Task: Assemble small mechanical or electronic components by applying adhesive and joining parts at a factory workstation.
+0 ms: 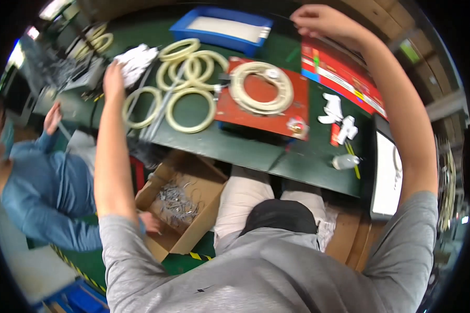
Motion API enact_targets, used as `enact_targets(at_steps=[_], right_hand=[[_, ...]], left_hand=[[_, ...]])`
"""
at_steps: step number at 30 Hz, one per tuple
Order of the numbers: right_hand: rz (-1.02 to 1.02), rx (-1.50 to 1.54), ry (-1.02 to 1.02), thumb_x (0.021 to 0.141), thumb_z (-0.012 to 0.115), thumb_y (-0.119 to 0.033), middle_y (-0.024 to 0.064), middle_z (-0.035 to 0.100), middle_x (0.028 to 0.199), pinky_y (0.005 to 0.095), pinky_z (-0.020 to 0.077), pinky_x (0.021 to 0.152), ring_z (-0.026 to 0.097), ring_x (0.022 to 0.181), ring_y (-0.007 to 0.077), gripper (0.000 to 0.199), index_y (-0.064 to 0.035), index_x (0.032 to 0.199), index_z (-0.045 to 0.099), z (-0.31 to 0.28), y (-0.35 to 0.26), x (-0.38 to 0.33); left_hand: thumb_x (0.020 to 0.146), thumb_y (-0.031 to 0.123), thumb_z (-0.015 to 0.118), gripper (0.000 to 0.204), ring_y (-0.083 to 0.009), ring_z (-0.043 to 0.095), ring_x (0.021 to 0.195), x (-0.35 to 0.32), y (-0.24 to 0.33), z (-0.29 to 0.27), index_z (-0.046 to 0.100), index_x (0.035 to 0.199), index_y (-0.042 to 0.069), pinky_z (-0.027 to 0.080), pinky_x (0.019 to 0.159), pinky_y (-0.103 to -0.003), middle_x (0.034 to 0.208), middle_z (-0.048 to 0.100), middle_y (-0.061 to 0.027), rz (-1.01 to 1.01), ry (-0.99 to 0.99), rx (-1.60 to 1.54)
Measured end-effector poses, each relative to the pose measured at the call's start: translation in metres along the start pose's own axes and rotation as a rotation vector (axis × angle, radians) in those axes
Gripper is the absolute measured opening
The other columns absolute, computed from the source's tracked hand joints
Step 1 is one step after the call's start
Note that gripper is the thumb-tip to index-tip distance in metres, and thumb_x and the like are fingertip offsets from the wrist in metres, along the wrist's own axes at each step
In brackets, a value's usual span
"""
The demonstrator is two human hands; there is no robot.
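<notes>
My left hand point(114, 79) reaches up to the far left of the table, against the edge of a crumpled white cloth point(137, 63); its fingers are blurred, so a grip on the cloth cannot be made out. Out at the far right, my right hand point(318, 22) is raised near a red printed box point(337, 70). Its fingers are curled together, and anything between them is too small to see. Between my arms, a cream ring-shaped part point(236, 88) with a small white round piece lies on a red square plate point(227, 112).
Several cream rings point(171, 122) and long grey rods point(161, 112) lie left of the plate. A blue tray point(180, 30) stands behind. White gloves point(331, 107) and a small bottle point(344, 161) sit right. Below, a co-worker's hand point(150, 223) is at a cardboard box point(209, 208) of metal pieces.
</notes>
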State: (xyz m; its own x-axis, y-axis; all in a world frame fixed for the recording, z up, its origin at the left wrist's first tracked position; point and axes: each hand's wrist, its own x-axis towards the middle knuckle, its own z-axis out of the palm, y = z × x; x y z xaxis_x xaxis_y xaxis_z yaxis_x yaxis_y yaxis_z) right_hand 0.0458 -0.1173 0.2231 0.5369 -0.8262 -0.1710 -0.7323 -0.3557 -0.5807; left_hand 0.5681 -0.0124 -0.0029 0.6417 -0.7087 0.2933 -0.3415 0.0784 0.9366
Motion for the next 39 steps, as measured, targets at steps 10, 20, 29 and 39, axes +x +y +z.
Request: enact_targets(at_steps=[10,20,29,39], right_hand=[[0.651,-0.347,0.109,0.088,0.053,-0.069,0.0349,0.041,0.144,0.0476,0.0348,0.113,0.042,0.136,0.0442,0.098,-0.0018,0.153,0.025,0.083,0.210,-0.130],[0.199,-0.317,0.034,0.077,0.082,-0.030,0.0259,0.041,0.139,0.0455,0.0410,0.108,0.046,0.130,0.0406,0.082,-0.0042,0.143,0.041,0.092,0.230,-0.173],[0.273,-0.181,0.167,0.066,0.087,-0.014,0.0161,0.051,0.118,0.0383,0.0496,0.091,0.056,0.100,0.0276,0.071,-0.0093,0.128,0.054,0.098,0.225,-0.181],[0.307,0.414,0.188,0.078,0.073,0.005,0.0013,0.057,0.093,0.0262,0.0494,0.074,0.055,0.082,0.0126,0.038,-0.0055,0.110,0.056,0.102,0.259,-0.175]], left_hand=[[0.092,0.002,0.061,0.022,-0.0160,0.066,0.095,-0.194,0.194,0.071,0.062,0.114,-0.001,0.050,0.087,-0.028,0.108,0.067,-0.0088,0.442,-0.355,-0.368],[0.077,-0.004,0.062,0.050,-0.0463,0.037,0.135,-0.373,0.238,0.227,0.052,0.126,-0.001,0.035,0.111,-0.052,0.138,0.043,-0.0268,0.650,-0.795,-0.025],[0.086,0.029,0.066,0.042,-0.0470,0.015,0.148,-0.374,0.197,0.385,0.066,0.122,0.008,0.009,0.118,-0.065,0.152,0.032,-0.0299,0.406,-0.707,0.185],[0.075,0.018,0.071,0.026,-0.0425,0.041,0.127,-0.368,0.175,0.415,0.071,0.096,0.002,0.026,0.114,-0.054,0.123,0.053,-0.0241,0.559,-0.538,0.114]])
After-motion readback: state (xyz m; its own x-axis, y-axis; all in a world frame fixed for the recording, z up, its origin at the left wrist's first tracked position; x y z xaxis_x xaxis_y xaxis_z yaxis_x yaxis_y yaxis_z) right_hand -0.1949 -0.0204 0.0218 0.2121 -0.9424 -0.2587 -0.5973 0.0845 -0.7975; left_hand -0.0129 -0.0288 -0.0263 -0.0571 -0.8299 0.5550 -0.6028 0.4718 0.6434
